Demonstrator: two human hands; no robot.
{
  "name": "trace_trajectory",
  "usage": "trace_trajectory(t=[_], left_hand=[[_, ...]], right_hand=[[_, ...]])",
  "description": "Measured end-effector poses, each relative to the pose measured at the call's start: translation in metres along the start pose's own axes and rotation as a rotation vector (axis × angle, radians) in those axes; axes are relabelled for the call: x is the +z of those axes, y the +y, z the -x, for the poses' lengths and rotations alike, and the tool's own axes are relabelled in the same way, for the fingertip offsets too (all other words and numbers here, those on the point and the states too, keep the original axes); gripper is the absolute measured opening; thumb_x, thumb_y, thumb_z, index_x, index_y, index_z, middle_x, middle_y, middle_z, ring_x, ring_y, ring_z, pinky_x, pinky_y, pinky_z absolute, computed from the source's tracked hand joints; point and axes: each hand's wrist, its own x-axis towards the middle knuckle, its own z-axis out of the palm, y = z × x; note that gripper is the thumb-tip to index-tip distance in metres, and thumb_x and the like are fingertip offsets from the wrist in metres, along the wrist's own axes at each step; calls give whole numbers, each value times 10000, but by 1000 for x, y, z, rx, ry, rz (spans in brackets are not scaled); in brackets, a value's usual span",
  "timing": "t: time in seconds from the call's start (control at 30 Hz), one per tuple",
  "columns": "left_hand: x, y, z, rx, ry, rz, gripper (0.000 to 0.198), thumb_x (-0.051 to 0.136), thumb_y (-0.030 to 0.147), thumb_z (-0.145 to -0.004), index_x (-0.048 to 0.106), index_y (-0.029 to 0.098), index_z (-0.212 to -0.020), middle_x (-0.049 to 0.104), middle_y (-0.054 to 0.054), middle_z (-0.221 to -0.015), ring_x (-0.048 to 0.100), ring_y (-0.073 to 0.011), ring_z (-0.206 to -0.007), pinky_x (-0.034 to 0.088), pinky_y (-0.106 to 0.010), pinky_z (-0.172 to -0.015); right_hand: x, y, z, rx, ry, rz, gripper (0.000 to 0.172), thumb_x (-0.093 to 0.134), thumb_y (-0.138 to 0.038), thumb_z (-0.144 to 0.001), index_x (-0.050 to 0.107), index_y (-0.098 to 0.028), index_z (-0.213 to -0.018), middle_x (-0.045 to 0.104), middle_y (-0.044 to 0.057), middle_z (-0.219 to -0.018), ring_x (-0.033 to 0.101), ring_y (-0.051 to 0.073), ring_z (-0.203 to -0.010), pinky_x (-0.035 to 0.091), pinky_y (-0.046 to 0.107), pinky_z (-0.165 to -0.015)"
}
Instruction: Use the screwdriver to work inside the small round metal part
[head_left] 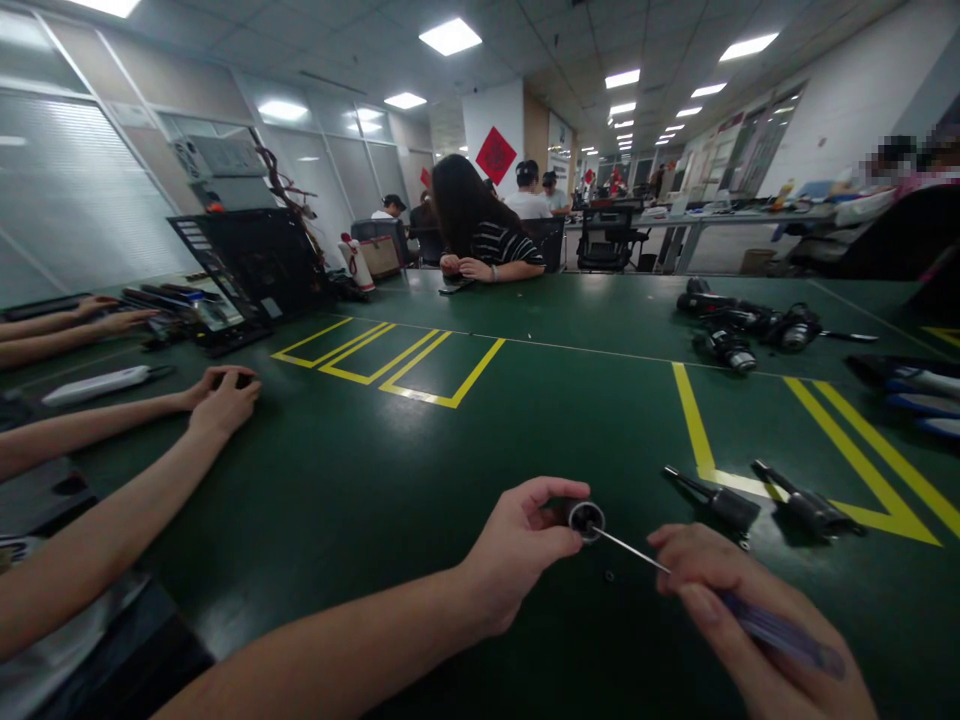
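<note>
My left hand (521, 545) grips a short dark cylindrical part (586, 521) with a pale metal rim, its open end turned toward my right. In my right hand (739, 595) is a screwdriver (784, 632) with a translucent purple handle. Its thin shaft runs leftward and the tip goes into the cylinder's opening; what it touches inside is hidden. A tiny dark ring (609, 577) lies on the green table just below the cylinder. Beyond my right hand rest two dark parts with long shafts, one (716, 500) nearer and another (806, 503) farther right.
Yellow tape (420, 395) marks outlines on the green table (360, 470). Several dark tool bodies (739, 320) lie at the back right, near blue-handled tools (922, 400). A co-worker's hands (221, 400) are at the left, beside a white device (97, 385). Another person (487, 220) sits opposite.
</note>
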Motion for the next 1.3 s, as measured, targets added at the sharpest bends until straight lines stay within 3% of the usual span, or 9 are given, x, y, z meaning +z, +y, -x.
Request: trace_trajectory(t=[0.4,0.7,0.97,1.3], left_hand=[[12,0,1,52,86,33,248,610,-8,-615,612,141,-814,646,-53,-959,634,-186,-882,475,-355,-825],[15,-4,-3,82,152,9,195,588,-1,-604,606,127,-750,628,-54,-957,633,-180,-831,505,-327,-738],[14,-5,-5,76,129,26,174,557,0,-638,597,120,-757,623,-66,-967,631,-186,-842,517,-338,-724],[14,-6,-3,87,113,28,177,573,3,-631,601,119,-762,620,-68,-976,626,-191,-855,520,-342,-727]], right_hand=[[9,-21,-14,-369,-138,224,154,601,-124,-744,581,-248,-833,690,5,-705,663,171,-646,540,313,-813],[8,-27,-18,-376,-184,248,133,561,-127,-771,599,-246,-815,684,9,-676,654,167,-612,548,329,-803],[8,-25,-19,-418,-180,250,140,566,-111,-753,578,-238,-809,665,3,-641,645,158,-586,545,319,-798],[5,-27,-18,-352,-149,216,143,582,-112,-749,582,-244,-802,673,-1,-686,654,166,-638,542,306,-818]])
